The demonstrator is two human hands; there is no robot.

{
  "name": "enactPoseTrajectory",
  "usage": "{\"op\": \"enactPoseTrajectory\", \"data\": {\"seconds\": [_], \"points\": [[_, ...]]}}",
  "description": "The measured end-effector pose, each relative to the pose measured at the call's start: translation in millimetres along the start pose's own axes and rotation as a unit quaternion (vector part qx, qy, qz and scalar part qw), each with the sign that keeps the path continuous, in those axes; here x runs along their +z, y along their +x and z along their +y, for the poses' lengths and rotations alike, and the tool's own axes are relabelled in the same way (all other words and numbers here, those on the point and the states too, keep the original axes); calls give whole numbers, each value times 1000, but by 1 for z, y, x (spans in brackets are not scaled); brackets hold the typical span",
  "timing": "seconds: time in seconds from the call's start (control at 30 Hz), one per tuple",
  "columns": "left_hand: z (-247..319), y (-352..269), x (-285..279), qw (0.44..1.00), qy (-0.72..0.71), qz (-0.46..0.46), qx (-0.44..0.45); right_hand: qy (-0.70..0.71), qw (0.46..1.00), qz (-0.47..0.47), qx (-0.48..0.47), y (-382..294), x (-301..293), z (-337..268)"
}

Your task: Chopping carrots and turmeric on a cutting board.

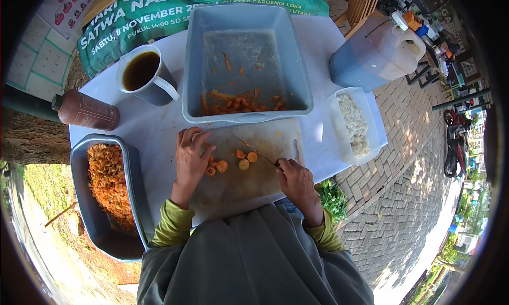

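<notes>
My right hand (pixel 295 181) grips the handle of a knife (pixel 254 149), whose thin blade points up and left over a stained white cutting board (pixel 254 185). Carrot slices (pixel 243 164) lie by the blade, and several more carrot pieces (pixel 221 166) sit beside my left hand (pixel 193 158). That hand hovers at the board's left edge with its fingers curved and spread; whether a small piece is under the fingertips is hard to see. Beyond the board stands a grey plastic tub (pixel 248 117) with carrot pieces and peelings along its near side.
At the left are a grey bin (pixel 133 178) of chopped orange pieces, a brown bottle (pixel 88 110) and a jug (pixel 159 88) of dark liquid. A container (pixel 372 134) of white grated material and a large plastic jerrycan (pixel 358 62) stand right. A green banner (pixel 159 22) hangs beyond the table.
</notes>
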State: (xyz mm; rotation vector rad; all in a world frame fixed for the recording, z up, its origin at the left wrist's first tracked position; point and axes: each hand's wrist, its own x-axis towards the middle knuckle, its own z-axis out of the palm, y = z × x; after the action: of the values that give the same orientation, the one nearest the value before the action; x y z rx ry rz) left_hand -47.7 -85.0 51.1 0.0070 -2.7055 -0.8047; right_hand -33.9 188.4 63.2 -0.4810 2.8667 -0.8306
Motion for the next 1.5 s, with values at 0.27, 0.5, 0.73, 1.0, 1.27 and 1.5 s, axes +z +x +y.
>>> {"op": "enactPoseTrajectory", "data": {"seconds": [0.27,0.5,0.73,1.0,1.27,1.5], "points": [[11,-15,10,998,-63,-10,17,-29,998,60,-7,1,-3,-12],[13,-15,10,991,-126,37,6,-36,996,79,0,-1,-7,-6],[48,-21,28,980,-171,-42,90,-66,995,68,19,-13,-25,8],[52,-31,65,984,-128,-19,120,-54,998,15,28,-26,-27,-5],[53,-32,64,991,-124,13,50,-127,992,-25,-6,-33,-8,-14],[53,-38,67,991,-114,41,64,-185,980,-75,9,-29,-5,-27]]}}
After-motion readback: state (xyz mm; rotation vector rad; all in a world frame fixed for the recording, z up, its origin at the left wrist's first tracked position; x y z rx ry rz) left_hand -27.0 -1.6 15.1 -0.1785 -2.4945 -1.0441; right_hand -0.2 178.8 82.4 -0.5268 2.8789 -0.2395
